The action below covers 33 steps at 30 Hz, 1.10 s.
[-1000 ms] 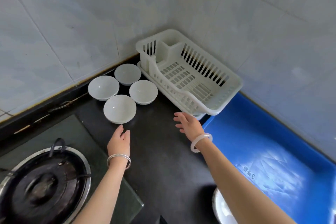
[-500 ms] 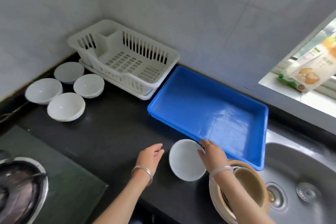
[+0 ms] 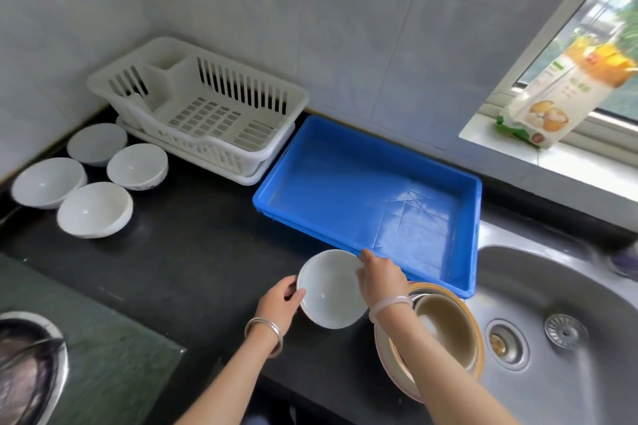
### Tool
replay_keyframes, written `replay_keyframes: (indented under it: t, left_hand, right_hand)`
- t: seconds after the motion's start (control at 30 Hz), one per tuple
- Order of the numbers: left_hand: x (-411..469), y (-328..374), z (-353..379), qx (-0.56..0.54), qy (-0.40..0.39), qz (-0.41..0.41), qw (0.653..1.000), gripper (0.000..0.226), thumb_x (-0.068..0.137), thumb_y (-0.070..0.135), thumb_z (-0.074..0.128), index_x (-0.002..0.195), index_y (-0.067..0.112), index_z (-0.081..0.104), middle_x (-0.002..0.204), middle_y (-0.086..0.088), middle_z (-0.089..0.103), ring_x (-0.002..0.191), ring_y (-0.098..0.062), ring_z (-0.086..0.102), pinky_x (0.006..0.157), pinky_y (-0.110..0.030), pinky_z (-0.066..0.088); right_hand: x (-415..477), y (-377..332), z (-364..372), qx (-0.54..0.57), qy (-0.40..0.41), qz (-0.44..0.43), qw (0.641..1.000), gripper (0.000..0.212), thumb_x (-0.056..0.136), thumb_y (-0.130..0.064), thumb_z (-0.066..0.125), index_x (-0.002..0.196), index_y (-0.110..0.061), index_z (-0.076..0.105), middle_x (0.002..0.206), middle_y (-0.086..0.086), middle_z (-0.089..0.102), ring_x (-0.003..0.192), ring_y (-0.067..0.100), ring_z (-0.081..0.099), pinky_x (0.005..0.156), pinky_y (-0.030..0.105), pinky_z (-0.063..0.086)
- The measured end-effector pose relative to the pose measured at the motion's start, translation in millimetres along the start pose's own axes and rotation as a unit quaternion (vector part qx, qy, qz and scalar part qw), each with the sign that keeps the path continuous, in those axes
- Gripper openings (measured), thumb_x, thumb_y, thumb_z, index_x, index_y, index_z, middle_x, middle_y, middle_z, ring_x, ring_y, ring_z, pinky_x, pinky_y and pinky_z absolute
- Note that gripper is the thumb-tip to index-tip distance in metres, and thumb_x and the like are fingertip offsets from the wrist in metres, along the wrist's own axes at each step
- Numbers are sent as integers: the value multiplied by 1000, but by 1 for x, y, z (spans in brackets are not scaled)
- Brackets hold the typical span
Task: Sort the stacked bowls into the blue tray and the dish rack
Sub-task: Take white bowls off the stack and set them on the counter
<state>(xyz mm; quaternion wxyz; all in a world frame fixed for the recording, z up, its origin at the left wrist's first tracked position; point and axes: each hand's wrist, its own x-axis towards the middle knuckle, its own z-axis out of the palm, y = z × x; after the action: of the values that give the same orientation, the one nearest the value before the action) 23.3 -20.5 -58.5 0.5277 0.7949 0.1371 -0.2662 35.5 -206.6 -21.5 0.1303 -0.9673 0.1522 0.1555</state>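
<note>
From the head camera, both hands meet on one white bowl (image 3: pixel 331 290) just in front of the blue tray (image 3: pixel 366 183), above the dark counter (image 3: pixel 193 252). The right hand (image 3: pixel 381 278) curls its fingers over the bowl's far right rim; the left hand (image 3: pixel 281 302) presses thumb and fingertips against the left rim. So the bowl is pinched between the two hands, tilted a little toward the person. Whether it is lifted clear of the counter cannot be told.

Just beside the right forearm sits a stack of tan bowls (image 3: pixel 445 324) at the edge of the sink (image 3: pixel 559 321). Four more white bowls (image 3: pixel 93 207) rest well apart on the left, near the empty dish rack (image 3: pixel 203 114). The tray holds nothing yet.

The risks look plain: a rim-only hold on smooth china may slip, and the right forearm, swinging toward the tray, may knock the tan stack into the sink.
</note>
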Motion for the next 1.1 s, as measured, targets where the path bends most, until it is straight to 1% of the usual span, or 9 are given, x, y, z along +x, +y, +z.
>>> replay_keyframes:
  t: [0.13, 0.27, 0.4, 0.53, 0.63, 0.73, 0.83, 0.97, 1.1]
  left_hand:
    - [2, 1, 0, -71, -18, -27, 997, 34, 91, 13, 52, 124, 19, 54, 114, -2, 63, 93, -13, 62, 74, -25, 55]
    - [2, 4, 0, -157, -34, -71, 984, 34, 91, 10, 52, 123, 19, 53, 106, -3, 65, 90, -17, 66, 62, -25, 55]
    - [2, 5, 1, -179, -30, -75, 981, 32, 90, 11, 54, 122, 19, 54, 106, -4, 64, 91, -21, 65, 60, -27, 57]
    - [2, 5, -3, -179, -9, -80, 980, 32, 90, 11, 53, 122, 15, 54, 112, -11, 63, 96, -28, 64, 68, -35, 58]
    - [2, 5, -20, -192, 24, -76, 978, 31, 91, 10, 53, 122, 13, 55, 112, -14, 63, 94, -29, 64, 69, -37, 58]
    - [3, 2, -47, -205, 65, -72, 974, 33, 91, 9, 52, 123, 14, 54, 112, -12, 63, 95, -29, 64, 69, -37, 59]
    - [2, -3, -81, -244, 118, -64, 960, 27, 90, 7, 52, 115, 16, 57, 105, -10, 63, 87, -25, 65, 60, -31, 56]
    - [4, -17, -130, -300, 193, -82, 931, 32, 89, 4, 52, 121, 9, 55, 110, -15, 59, 96, -35, 62, 69, -40, 54]
    - [7, -36, -173, -348, 255, -97, 897, 34, 91, 2, 49, 124, 8, 53, 118, -18, 57, 92, -37, 60, 74, -44, 52]
  right_hand:
    - [-5, 1, -2, -7, 20, -9, 1000, 19, 95, -25, 41, 112, -19, 46, 95, 13, 66, 85, 33, 61, 61, 29, 35]
    - [-10, 3, -9, 22, 36, 10, 999, 19, 95, -25, 43, 111, -17, 49, 93, 16, 65, 86, 35, 60, 62, 29, 37]
    - [-10, 11, -26, 111, 50, 46, 992, 20, 92, -24, 50, 109, -18, 58, 95, 15, 67, 85, 33, 59, 65, 27, 37]
    - [-8, 11, -40, 173, 70, 50, 981, 17, 91, -22, 54, 105, -16, 61, 88, 11, 70, 71, 24, 52, 53, 22, 33]
    - [-4, 2, -46, 212, 86, 49, 972, 16, 89, -22, 57, 103, -16, 62, 84, 8, 68, 69, 22, 55, 52, 20, 38]
    - [3, -16, -48, 261, 84, 43, 961, 16, 87, -20, 59, 100, -13, 63, 83, 11, 68, 73, 30, 63, 71, 37, 55]
    - [14, -43, -45, 298, 71, 29, 951, 11, 85, -16, 60, 95, -12, 63, 79, 12, 65, 73, 33, 63, 72, 48, 57]
    - [31, -89, -35, 331, 38, 17, 943, 9, 85, -15, 60, 94, -14, 60, 70, 0, 60, 54, 14, 60, 64, 41, 60]
    - [50, -141, -17, 350, -10, 5, 937, 8, 87, -15, 59, 94, -17, 56, 74, -4, 56, 55, 12, 59, 55, 33, 59]
